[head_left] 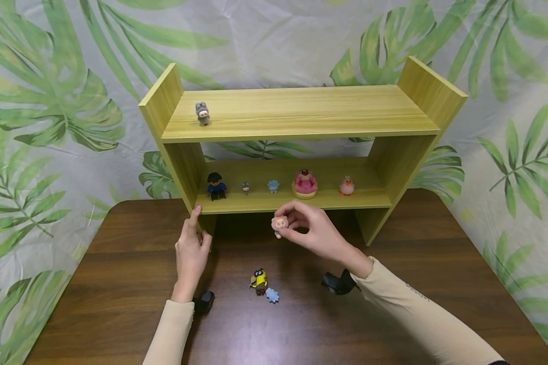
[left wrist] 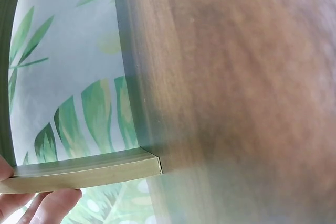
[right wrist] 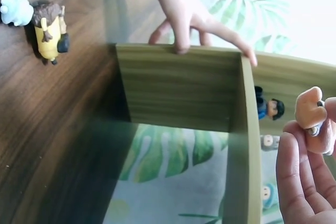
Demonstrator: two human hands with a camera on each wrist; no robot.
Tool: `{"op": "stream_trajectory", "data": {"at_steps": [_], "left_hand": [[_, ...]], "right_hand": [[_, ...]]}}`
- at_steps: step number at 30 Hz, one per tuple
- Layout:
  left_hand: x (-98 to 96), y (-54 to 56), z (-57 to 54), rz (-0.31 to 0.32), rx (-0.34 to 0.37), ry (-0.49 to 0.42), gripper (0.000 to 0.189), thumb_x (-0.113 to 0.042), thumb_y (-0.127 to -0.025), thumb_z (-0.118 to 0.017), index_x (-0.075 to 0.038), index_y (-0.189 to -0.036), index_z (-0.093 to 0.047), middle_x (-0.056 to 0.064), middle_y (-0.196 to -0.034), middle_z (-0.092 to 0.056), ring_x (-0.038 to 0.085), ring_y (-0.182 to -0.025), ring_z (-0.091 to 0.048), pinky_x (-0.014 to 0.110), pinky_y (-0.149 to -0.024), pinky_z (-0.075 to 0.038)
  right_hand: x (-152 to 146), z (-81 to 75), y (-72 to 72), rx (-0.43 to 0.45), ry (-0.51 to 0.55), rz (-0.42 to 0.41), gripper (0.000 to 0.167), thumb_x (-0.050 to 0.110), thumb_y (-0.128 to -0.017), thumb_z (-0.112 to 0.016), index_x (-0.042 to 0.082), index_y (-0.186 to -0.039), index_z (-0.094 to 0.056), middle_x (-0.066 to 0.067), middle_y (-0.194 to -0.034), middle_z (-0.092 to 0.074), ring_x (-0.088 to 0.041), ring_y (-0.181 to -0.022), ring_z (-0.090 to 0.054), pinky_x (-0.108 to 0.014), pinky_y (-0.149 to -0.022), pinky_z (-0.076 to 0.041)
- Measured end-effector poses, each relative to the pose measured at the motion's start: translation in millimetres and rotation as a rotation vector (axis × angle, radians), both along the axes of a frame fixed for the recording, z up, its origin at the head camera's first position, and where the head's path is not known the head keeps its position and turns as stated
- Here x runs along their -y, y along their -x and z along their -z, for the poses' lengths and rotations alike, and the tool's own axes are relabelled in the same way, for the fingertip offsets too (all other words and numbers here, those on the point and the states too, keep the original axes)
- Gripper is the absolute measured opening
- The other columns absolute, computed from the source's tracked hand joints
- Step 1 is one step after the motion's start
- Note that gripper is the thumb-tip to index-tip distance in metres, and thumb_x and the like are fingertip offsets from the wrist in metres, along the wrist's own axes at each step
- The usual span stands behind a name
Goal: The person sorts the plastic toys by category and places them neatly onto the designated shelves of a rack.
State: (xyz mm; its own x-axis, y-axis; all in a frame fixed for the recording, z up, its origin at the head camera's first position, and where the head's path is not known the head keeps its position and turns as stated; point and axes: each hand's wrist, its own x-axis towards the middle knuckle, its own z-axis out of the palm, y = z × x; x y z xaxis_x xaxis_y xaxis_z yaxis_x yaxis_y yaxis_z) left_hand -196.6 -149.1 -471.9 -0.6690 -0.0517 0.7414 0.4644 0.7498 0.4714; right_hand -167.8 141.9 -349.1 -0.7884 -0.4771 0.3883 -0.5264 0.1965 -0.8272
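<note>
My right hand (head_left: pixel 319 230) pinches a small pink figurine (head_left: pixel 279 224) between thumb and fingers, in front of the middle board of a wooden shelf (head_left: pixel 301 112). The right wrist view shows the peach-pink figurine (right wrist: pixel 310 111) from behind, at the fingertips. My left hand (head_left: pixel 193 252) holds the front edge of the shelf's left side panel; in the left wrist view its fingers (left wrist: pixel 58 203) lie along the panel (left wrist: pixel 100 172). On the middle board stand a black-haired toy figure (head_left: pixel 216 187), a tiny grey figurine (head_left: pixel 245 188), a blue figurine (head_left: pixel 273 186), a pink seated toy (head_left: pixel 305 185) and a pink duck-like toy (head_left: pixel 347 186).
A grey figurine (head_left: pixel 203 114) stands on the top board, toward the left. On the brown table (head_left: pixel 118 284), a yellow and brown toy (head_left: pixel 259 282) lies beside a light blue piece (head_left: pixel 272 295). A leaf-patterned cloth (head_left: pixel 274 40) hangs behind.
</note>
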Motion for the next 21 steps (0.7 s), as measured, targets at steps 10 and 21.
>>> {"op": "stream_trajectory", "data": {"at_steps": [10, 21], "left_hand": [[0.0, -0.4, -0.6, -0.001, -0.001, 0.006, 0.085, 0.016, -0.08, -0.051, -0.031, -0.147, -0.029, 0.012, -0.078, -0.042, 0.011, -0.052, -0.027, 0.03, -0.044, -0.027], [-0.5, -0.9, -1.2, -0.001, 0.006, 0.005, 0.084, 0.016, -0.08, -0.051, -0.031, -0.147, -0.029, 0.011, -0.079, -0.042, 0.01, -0.051, -0.026, 0.03, -0.044, -0.027]], "right_hand": [[-0.3, -10.4, 0.7, -0.026, 0.023, -0.004, 0.024, 0.002, -0.087, -0.067, 0.002, -0.11, -0.06, -0.007, -0.102, -0.063, -0.019, -0.085, -0.062, -0.032, -0.076, -0.052], [-1.0, -25.0, 0.2, -0.078, 0.036, -0.007, 0.026, 0.002, -0.086, -0.068, 0.005, -0.111, -0.06, -0.004, -0.102, -0.063, -0.018, -0.085, -0.061, -0.032, -0.077, -0.052]]}}
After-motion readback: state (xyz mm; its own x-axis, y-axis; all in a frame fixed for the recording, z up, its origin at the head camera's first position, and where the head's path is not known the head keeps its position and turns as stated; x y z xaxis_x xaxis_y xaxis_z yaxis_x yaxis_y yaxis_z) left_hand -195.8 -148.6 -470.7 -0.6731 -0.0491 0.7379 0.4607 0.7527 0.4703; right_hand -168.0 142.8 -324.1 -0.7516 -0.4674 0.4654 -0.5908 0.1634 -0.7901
